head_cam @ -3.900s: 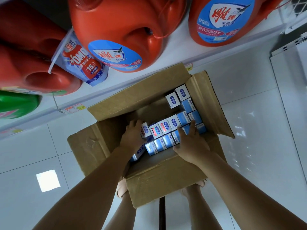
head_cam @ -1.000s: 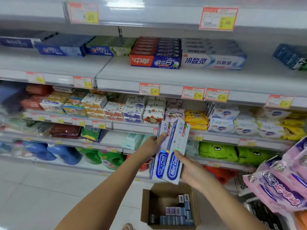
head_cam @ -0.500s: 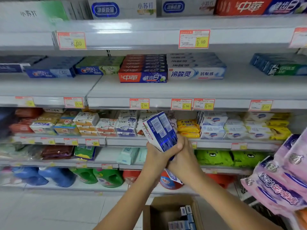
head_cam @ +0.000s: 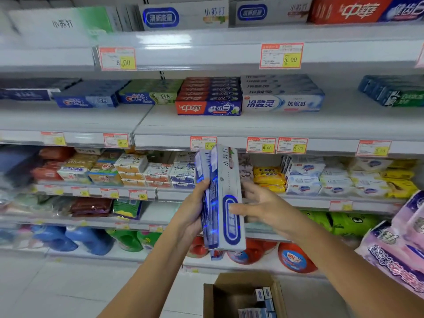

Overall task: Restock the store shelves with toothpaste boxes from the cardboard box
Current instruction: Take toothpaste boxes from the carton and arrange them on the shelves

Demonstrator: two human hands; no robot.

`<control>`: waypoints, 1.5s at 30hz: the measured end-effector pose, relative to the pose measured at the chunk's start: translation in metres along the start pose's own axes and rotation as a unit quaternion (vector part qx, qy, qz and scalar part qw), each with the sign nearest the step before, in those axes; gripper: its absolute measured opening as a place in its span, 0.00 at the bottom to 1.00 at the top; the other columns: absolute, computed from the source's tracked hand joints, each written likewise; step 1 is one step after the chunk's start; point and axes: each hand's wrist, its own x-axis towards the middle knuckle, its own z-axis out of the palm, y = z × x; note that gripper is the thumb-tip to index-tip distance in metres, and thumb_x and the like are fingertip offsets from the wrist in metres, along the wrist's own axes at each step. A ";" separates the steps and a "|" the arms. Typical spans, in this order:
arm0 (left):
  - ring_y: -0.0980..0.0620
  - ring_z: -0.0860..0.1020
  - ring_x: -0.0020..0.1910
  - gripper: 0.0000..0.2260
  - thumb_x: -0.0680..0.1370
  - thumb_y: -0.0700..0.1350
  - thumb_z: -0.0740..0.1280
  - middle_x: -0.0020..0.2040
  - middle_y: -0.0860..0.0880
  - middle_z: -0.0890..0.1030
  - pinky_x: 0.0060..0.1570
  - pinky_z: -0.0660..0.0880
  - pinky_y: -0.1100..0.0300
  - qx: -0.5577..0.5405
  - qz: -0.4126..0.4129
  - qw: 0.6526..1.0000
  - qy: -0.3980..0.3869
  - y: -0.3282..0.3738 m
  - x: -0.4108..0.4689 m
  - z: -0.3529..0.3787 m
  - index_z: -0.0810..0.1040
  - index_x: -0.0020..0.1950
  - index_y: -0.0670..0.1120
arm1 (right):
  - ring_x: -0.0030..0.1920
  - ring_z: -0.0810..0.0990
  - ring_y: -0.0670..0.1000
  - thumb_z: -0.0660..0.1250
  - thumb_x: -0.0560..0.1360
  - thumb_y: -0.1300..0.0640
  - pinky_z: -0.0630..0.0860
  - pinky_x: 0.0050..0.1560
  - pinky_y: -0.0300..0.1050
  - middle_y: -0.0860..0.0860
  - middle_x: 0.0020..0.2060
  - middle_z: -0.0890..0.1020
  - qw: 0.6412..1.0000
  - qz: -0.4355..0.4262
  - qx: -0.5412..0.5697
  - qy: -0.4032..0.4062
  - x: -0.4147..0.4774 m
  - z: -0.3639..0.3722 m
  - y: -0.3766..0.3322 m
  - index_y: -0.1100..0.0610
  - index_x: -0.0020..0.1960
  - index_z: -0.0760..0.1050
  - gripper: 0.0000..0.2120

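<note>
The upright stack of long, glossy blue-and-white boxes (head_cam: 223, 198) is gripped along its left edge by the left hand (head_cam: 191, 212) and pinched by the right hand (head_cam: 269, 208), thumb across the front, before the shelves (head_cam: 229, 126), above a brown card carton (head_cam: 226, 294) where spare boxes (head_cam: 260, 305) are stood.

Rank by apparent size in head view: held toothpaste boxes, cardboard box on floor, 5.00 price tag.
1. toothpaste boxes, enlarged by nearness.
2. cardboard box, cut off by the frame, so unsure against the first.
3. 5.00 price tag.
</note>
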 end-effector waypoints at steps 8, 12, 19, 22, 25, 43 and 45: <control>0.49 0.84 0.40 0.14 0.77 0.52 0.62 0.45 0.44 0.85 0.41 0.81 0.57 0.204 0.039 0.977 0.055 0.008 -0.003 -0.005 0.80 0.53 0.44 | 0.50 0.83 0.45 0.72 0.71 0.60 0.81 0.43 0.41 0.48 0.55 0.82 0.999 0.028 -0.005 0.045 0.006 0.012 0.004 0.52 0.60 0.73 0.19; 0.48 0.84 0.39 0.15 0.80 0.51 0.61 0.46 0.43 0.85 0.38 0.80 0.58 0.280 0.020 0.959 0.046 0.022 -0.009 -0.001 0.79 0.54 0.42 | 0.51 0.83 0.49 0.73 0.69 0.60 0.81 0.46 0.44 0.50 0.54 0.83 0.998 0.045 0.016 0.038 0.005 0.009 0.005 0.53 0.60 0.73 0.20; 0.40 0.80 0.50 0.15 0.79 0.52 0.63 0.53 0.39 0.82 0.57 0.75 0.46 0.326 0.002 0.945 0.041 0.053 -0.016 -0.002 0.78 0.57 0.43 | 0.53 0.83 0.50 0.72 0.64 0.60 0.81 0.46 0.44 0.49 0.53 0.84 0.997 0.046 0.064 -0.012 -0.006 -0.011 0.003 0.51 0.62 0.72 0.27; 0.38 0.79 0.55 0.20 0.78 0.53 0.63 0.56 0.38 0.81 0.59 0.75 0.45 0.335 -0.008 0.941 0.041 0.052 -0.014 -0.003 0.75 0.63 0.40 | 0.54 0.83 0.52 0.71 0.65 0.61 0.81 0.45 0.44 0.50 0.54 0.84 0.995 0.044 0.086 -0.017 -0.007 -0.010 0.002 0.53 0.64 0.71 0.28; 0.41 0.78 0.59 0.29 0.73 0.57 0.66 0.62 0.40 0.79 0.61 0.74 0.46 0.342 -0.008 0.939 0.023 0.047 -0.014 0.002 0.72 0.67 0.40 | 0.55 0.82 0.52 0.71 0.65 0.61 0.81 0.50 0.48 0.51 0.55 0.83 0.995 0.042 0.086 -0.012 -0.005 -0.003 0.001 0.54 0.65 0.70 0.29; 0.57 0.73 0.56 0.46 0.67 0.61 0.74 0.58 0.54 0.68 0.57 0.69 0.69 0.743 0.227 0.625 -0.075 0.131 -0.071 0.080 0.43 0.71 0.73 | 0.49 0.84 0.52 0.82 0.56 0.59 0.81 0.52 0.50 0.50 0.46 0.86 0.973 -0.168 0.026 0.157 -0.007 0.028 -0.088 0.52 0.48 0.82 0.21; 0.59 0.71 0.53 0.46 0.66 0.62 0.73 0.56 0.55 0.67 0.52 0.66 0.75 0.756 0.294 0.581 -0.070 0.146 -0.075 0.097 0.43 0.71 0.74 | 0.50 0.84 0.50 0.80 0.59 0.57 0.81 0.50 0.44 0.49 0.48 0.85 0.967 -0.223 -0.001 0.126 -0.016 0.028 -0.114 0.52 0.51 0.80 0.21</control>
